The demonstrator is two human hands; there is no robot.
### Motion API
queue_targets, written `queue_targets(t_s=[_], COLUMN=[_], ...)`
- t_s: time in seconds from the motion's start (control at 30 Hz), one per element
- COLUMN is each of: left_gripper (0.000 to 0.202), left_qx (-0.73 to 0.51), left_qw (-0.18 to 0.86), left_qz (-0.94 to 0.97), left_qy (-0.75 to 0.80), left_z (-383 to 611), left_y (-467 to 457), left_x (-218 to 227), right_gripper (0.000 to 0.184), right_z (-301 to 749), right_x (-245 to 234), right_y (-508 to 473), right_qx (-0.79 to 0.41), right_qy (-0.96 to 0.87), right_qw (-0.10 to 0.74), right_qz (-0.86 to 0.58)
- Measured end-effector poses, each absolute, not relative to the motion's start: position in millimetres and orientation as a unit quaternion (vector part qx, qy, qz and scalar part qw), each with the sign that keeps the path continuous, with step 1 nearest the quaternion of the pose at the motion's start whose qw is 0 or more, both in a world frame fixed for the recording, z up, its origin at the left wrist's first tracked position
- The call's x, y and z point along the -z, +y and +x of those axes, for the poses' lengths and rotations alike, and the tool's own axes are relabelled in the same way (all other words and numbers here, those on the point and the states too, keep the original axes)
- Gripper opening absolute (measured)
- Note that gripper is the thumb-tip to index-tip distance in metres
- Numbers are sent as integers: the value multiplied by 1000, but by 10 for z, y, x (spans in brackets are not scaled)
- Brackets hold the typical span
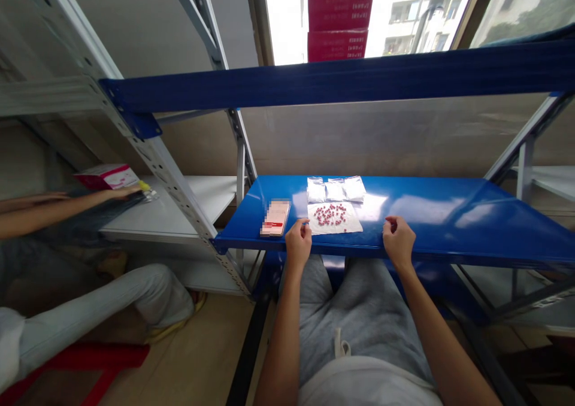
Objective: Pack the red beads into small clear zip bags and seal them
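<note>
- Small, round, dark-red beads (331,215) are lying loosely scattered on a flat white sheet (354,223), in front of the person, between the two hands; one bead is sitting apart, near the sheet's front edge.
- The bare left hand (298,242) is resting at the sheet's left edge, its fingers curling in towards the thumb; I cannot tell whether they are pinching anything.
- The bare right hand (399,240) is resting well to the right of the sheet, its fingers also curling inward; whether they are holding something tiny is not showing clearly.
- For handling such beads well, keeping the wrists low and using light fingertips is seeming wise: round pieces could be rolling off if the sheet is getting tugged, the stray one first.
- Three flat, silvery-white foil packets (335,191) are lying side by side just behind the sheet.
- A flat, pinkish rectangular item (275,219), partly blurred, is lying left of the sheet.
- A glossy blue metal shelf (440,214) is carrying all of this.
- Farther left, a co-worker's hand (126,192) is reaching beside a red-and-white carton (112,176).
</note>
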State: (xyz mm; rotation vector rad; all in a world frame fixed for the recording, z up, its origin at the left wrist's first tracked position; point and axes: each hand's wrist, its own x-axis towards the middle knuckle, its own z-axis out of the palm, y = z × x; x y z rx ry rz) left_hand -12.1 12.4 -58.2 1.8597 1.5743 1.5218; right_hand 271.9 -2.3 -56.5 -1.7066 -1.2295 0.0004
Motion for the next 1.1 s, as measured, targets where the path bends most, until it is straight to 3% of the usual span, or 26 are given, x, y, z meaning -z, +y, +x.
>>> queue_targets(t_s=[0.8,1.1], left_gripper=[21,18], left_qx=[-517,-509], left_qw=[129,160], left_qz=[645,651], left_qy=[548,540], left_z=[-116,-134], left_y=[101,105], left_x=[563,518], right_gripper=[35,31], right_z=[2693,2754], right_x=[565,593], right_y=[-36,-80], right_qx=[1,-49], right_qy=[-517,-567], right_qw=[489,466], right_qz=[-702,-678])
